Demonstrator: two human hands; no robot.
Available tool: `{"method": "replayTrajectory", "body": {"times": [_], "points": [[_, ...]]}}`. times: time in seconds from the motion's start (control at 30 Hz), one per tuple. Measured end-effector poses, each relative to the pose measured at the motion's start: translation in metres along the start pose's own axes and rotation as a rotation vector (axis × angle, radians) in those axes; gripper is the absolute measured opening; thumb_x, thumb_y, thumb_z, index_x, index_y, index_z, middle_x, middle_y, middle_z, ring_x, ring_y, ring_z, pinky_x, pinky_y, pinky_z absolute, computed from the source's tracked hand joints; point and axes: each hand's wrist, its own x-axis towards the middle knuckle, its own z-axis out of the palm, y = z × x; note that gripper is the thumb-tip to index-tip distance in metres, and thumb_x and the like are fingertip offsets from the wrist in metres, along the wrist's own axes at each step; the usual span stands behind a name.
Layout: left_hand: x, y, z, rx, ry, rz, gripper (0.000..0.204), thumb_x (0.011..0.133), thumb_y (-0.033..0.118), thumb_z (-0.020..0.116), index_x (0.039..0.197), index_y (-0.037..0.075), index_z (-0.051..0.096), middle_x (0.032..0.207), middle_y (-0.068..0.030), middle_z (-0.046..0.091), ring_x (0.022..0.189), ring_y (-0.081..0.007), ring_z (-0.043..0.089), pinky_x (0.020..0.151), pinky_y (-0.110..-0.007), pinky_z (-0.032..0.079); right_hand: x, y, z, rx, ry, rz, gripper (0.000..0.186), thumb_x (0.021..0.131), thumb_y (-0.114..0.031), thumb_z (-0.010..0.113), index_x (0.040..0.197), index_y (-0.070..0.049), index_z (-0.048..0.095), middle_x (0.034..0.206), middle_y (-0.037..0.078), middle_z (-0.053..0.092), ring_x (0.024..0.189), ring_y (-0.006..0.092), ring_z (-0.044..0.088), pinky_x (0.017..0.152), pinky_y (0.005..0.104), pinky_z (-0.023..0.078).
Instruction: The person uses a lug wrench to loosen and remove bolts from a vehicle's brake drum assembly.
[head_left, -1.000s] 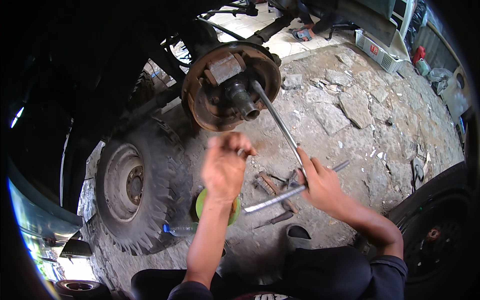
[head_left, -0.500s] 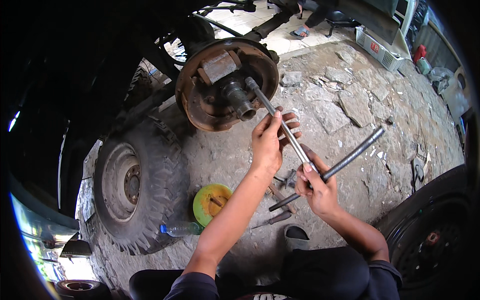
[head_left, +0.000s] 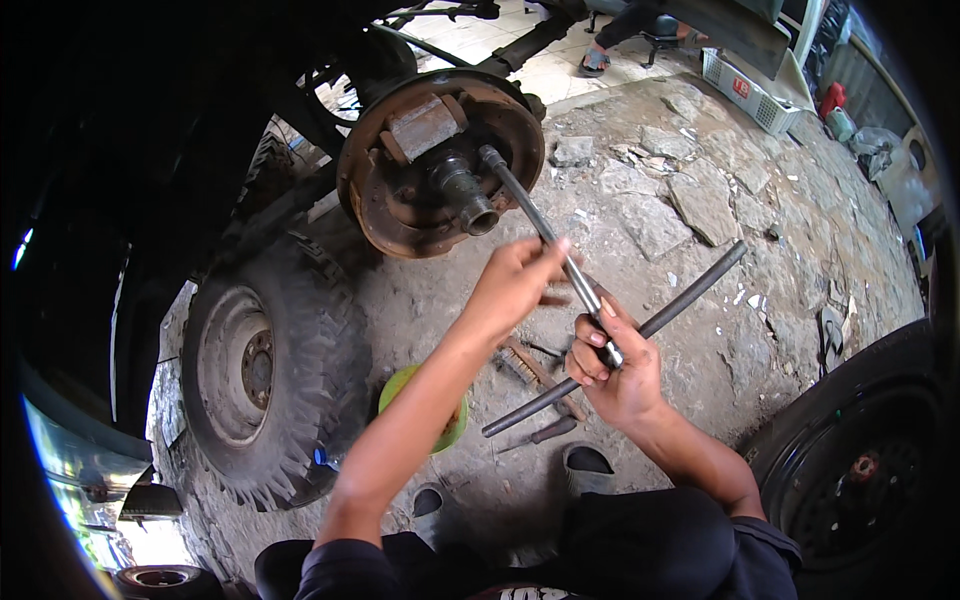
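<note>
A long steel T-handle socket wrench (head_left: pixel 530 207) slants up to the rusty brake backing plate (head_left: pixel 365 205), its socket end beside the bare hub spindle (head_left: pixel 463 192). My right hand (head_left: pixel 618 365) is closed around the wrench's lower end, where a dark cross bar (head_left: pixel 692 290) runs through at an angle. Along the middle of the shaft is my left hand (head_left: pixel 515 285), thumb over the metal and fingers partly behind it. Motion blurs those fingers, so their grip is unclear. A rusty block-shaped cylinder (head_left: pixel 425 128) sits on the plate above the spindle.
At left stands a knobby-tyred wheel (head_left: pixel 250 370); another wheel (head_left: pixel 850 480) is at right. Below my arms lie a wire brush (head_left: pixel 522 365), a screwdriver (head_left: pixel 550 431) and a green bowl (head_left: pixel 455 430). A white basket (head_left: pixel 745 95) and a person's foot (head_left: pixel 594 63) are far off.
The cross bar has turned and sits lower, and my right hand now wraps the wrench's end more fully. My left hand has shifted slightly left and down. The view has shifted a little.
</note>
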Motion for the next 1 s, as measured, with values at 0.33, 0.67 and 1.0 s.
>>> {"method": "replayTrajectory", "body": {"times": [0.33,0.67,1.0], "points": [[-0.041,0.072,0.120,0.693,-0.161,0.808,0.065,0.090,0.038,0.064,0.126,-0.012,0.044,0.122,-0.0311,0.051,0.110,-0.0308,0.058,0.085,-0.038,0.052,0.006,-0.007,-0.001,-0.437,0.149,-0.171,0.052,0.099,-0.025,0.053,0.143,-0.004,0.037,0.087,-0.002,0.054,0.070,0.0029,0.046,0.059,0.0209,0.040],[-0.020,0.067,0.139,0.695,-0.086,0.593,0.060,0.086,0.041,0.068,0.107,-0.010,0.047,0.083,-0.0149,0.057,0.076,-0.0240,0.059,0.066,-0.035,0.050,0.021,0.001,-0.013,-1.041,0.115,-0.278,0.045,0.101,-0.022,0.049,0.142,-0.005,0.042,0.071,-0.008,0.042,0.063,0.0015,0.036,0.055,0.0203,0.032],[-0.099,0.031,0.010,-0.227,-0.454,0.578,0.047,0.093,0.040,0.051,0.059,0.010,0.041,0.054,0.0006,0.040,0.057,-0.0117,0.037,0.065,-0.034,0.037,0.019,-0.053,0.018,-2.029,-0.296,-0.217,0.073,0.081,-0.006,0.057,0.146,0.003,0.026,0.083,0.022,0.064,0.067,0.0402,0.066,0.063,0.0456,0.056]]}}
